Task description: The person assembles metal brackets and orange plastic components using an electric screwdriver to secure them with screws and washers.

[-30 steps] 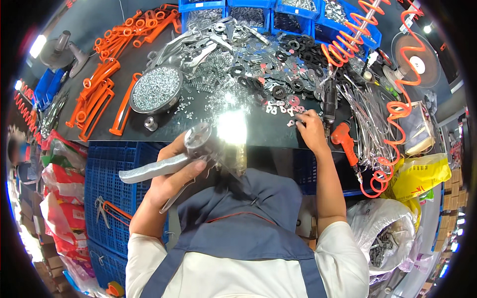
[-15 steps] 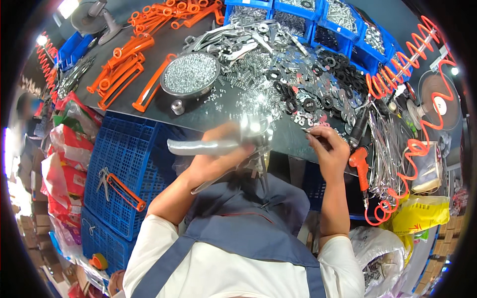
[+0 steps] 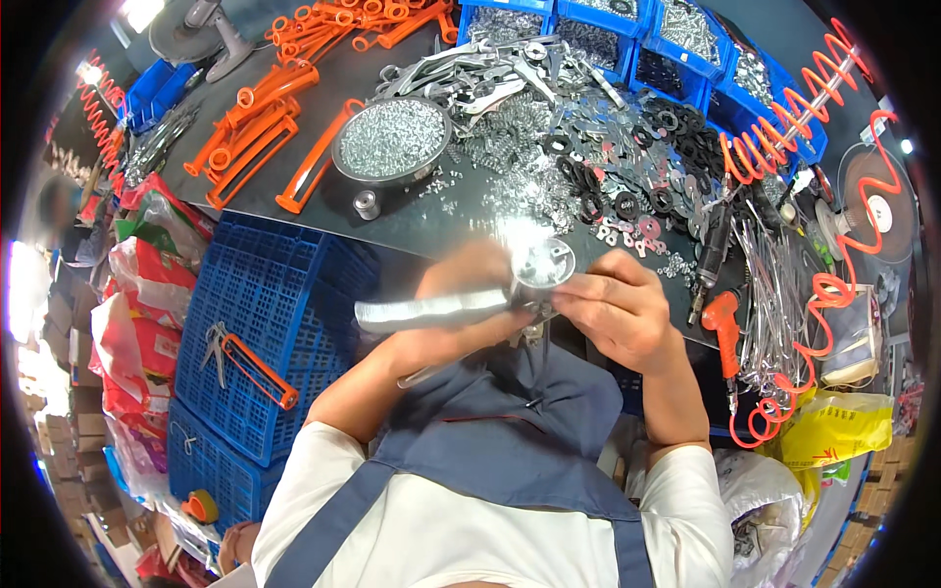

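My left hand point(image 3: 446, 343) is wrapped round a silver caulking gun handle point(image 3: 431, 310), partly smeared by motion. Its round metal head point(image 3: 544, 264) faces up, with small holes or parts showing inside. My right hand point(image 3: 627, 312) is closed in a pinch against the right side of that head; whatever its fingertips hold is hidden. Just beyond the hands, small clear-looking metal pieces point(image 3: 529, 191) spread over the dark table point(image 3: 392, 227). Red and silver flat parts point(image 3: 627, 233) lie near the table edge, beside my right hand.
A bowl of small silver pieces point(image 3: 392, 137) stands left of centre, by orange caulking gun frames point(image 3: 257, 137). Blue bins point(image 3: 676, 73) line the back. At right are an orange power driver point(image 3: 722, 328), metal rods point(image 3: 769, 304) and a coiled red hose point(image 3: 828, 294). Blue crates point(image 3: 245, 323) stand at left.
My right hand has moved left from the small parts at the table edge to the handle's round head. The left hand has shifted slightly right and down with the handle.
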